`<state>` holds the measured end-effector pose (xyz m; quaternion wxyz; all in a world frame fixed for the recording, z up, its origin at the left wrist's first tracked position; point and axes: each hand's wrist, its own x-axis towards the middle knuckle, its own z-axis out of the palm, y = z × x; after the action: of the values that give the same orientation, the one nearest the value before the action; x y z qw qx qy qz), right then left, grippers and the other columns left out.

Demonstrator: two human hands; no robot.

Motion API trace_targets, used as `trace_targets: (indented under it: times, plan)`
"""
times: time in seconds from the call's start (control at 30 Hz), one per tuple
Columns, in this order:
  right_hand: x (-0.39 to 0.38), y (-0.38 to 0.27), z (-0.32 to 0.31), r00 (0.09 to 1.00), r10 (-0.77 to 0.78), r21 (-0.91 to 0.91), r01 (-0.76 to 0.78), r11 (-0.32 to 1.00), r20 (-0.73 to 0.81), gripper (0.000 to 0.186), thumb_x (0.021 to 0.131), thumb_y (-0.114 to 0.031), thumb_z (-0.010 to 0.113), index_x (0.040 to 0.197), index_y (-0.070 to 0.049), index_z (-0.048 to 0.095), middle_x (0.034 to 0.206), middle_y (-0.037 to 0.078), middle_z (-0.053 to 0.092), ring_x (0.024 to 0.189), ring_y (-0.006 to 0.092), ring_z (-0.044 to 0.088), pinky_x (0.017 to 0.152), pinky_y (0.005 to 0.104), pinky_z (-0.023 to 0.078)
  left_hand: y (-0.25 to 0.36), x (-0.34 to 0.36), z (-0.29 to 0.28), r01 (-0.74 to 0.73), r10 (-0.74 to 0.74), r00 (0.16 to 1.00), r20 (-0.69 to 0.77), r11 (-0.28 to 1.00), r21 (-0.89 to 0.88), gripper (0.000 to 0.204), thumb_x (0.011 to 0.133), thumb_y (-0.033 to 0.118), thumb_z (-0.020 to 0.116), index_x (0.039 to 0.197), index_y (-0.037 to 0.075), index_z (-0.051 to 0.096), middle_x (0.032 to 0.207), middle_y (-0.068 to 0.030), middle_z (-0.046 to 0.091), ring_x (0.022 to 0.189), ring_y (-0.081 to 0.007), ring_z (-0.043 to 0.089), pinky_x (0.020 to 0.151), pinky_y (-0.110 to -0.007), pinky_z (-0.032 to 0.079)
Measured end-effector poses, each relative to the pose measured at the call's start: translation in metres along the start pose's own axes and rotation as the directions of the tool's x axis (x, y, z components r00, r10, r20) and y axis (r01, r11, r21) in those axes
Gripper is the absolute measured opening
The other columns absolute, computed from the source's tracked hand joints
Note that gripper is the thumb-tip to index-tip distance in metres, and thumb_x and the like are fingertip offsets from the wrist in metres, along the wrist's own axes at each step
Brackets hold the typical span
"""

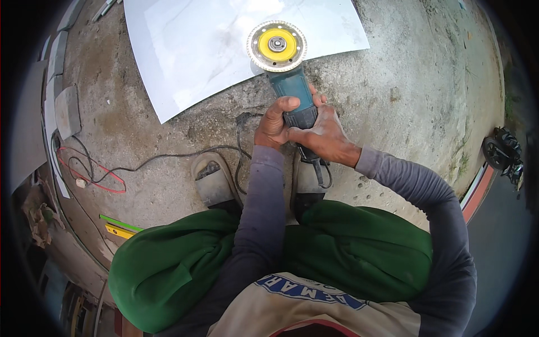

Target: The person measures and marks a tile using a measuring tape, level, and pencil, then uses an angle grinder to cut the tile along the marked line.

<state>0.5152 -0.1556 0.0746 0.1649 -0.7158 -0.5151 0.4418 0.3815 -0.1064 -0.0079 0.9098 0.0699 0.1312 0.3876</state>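
Both my hands are wrapped round the body of a teal and black angle grinder [292, 90], held out in front of me between my feet. My left hand [274, 123] grips its left side with the thumb laid along the top. From the right, my right hand [327, 132] closes on the black rear part, its fingertips showing past the far side. At the grinder's far end a cutting disc [277, 46] with a yellow centre and toothed pale rim faces up. Beneath the disc, or just below it, lies a large white sheet [196, 56]; whether they touch I cannot tell.
A black power cord [168, 155] runs left across the rough concrete ground [393, 101] past my sandalled feet. A red cable [106, 188] lies at the left, near stone blocks [68, 112]. A yellow spirit level [119, 231] lies by my left knee. A motorbike [503, 154] stands far right.
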Motion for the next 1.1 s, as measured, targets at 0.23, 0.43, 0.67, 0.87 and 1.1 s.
trace_targets:
  times: [0.23, 0.43, 0.67, 0.87, 1.1]
  plan:
    - [-0.002, -0.013, -0.003, 0.994, -0.098, 0.206, 0.085, 0.975, 0.053, 0.068, 0.079, -0.021, 0.082, 0.136, 0.003, 0.056, 0.112, 0.014, 0.066, 0.105, 0.0224, 0.065, 0.091, 0.0398, 0.056, 0.01, -0.002, 0.008, 0.012, -0.011, 0.999, 0.032, 1.0, -0.018, 0.062, 0.078, 0.025, 0.086, 0.13, -0.001, 0.065, 0.109, -0.0177, 0.075, 0.126, -0.0352, 0.066, 0.114, -0.048, 0.054]
    - [-0.004, -0.03, -0.009, 0.988, -0.14, 0.275, 0.116, 0.954, 0.069, 0.062, 0.078, -0.019, 0.081, 0.132, 0.003, 0.059, 0.105, 0.012, 0.068, 0.093, 0.0194, 0.068, 0.083, 0.0374, 0.058, 0.02, -0.003, 0.017, 0.009, -0.01, 0.999, 0.05, 1.0, 0.018, 0.064, 0.075, 0.025, 0.087, 0.13, 0.001, 0.065, 0.11, -0.0168, 0.074, 0.125, -0.0337, 0.065, 0.114, -0.047, 0.052]
    - [-0.011, -0.051, -0.015, 0.988, -0.139, 0.303, 0.11, 0.946, 0.074, 0.047, 0.08, -0.018, 0.081, 0.119, 0.003, 0.064, 0.091, 0.007, 0.07, 0.083, 0.0156, 0.07, 0.073, 0.0344, 0.058, 0.031, -0.006, 0.031, -0.027, 0.02, 0.995, 0.094, 0.997, 0.071, 0.067, 0.072, 0.025, 0.088, 0.129, 0.0, 0.065, 0.108, -0.016, 0.074, 0.122, -0.032, 0.066, 0.113, -0.046, 0.052]
    - [-0.012, -0.052, -0.011, 0.975, -0.207, 0.373, 0.163, 0.913, 0.08, 0.038, 0.081, -0.014, 0.079, 0.113, 0.002, 0.065, 0.086, 0.004, 0.069, 0.077, 0.0116, 0.068, 0.068, 0.0307, 0.057, 0.039, -0.008, 0.035, -0.052, 0.038, 0.995, 0.095, 0.989, 0.141, 0.069, 0.071, 0.027, 0.088, 0.13, 0.0, 0.065, 0.108, -0.0153, 0.074, 0.118, -0.0305, 0.068, 0.11, -0.045, 0.054]
    - [-0.016, -0.062, -0.02, 0.976, -0.155, 0.336, 0.097, 0.937, 0.152, 0.048, 0.079, -0.017, 0.079, 0.12, 0.004, 0.065, 0.102, 0.012, 0.073, 0.094, 0.0196, 0.073, 0.084, 0.0365, 0.06, 0.042, -0.01, 0.042, -0.05, 0.037, 0.996, 0.078, 0.985, 0.163, 0.069, 0.069, 0.029, 0.091, 0.125, 0.0, 0.065, 0.103, -0.017, 0.073, 0.122, -0.0363, 0.068, 0.113, -0.051, 0.054]
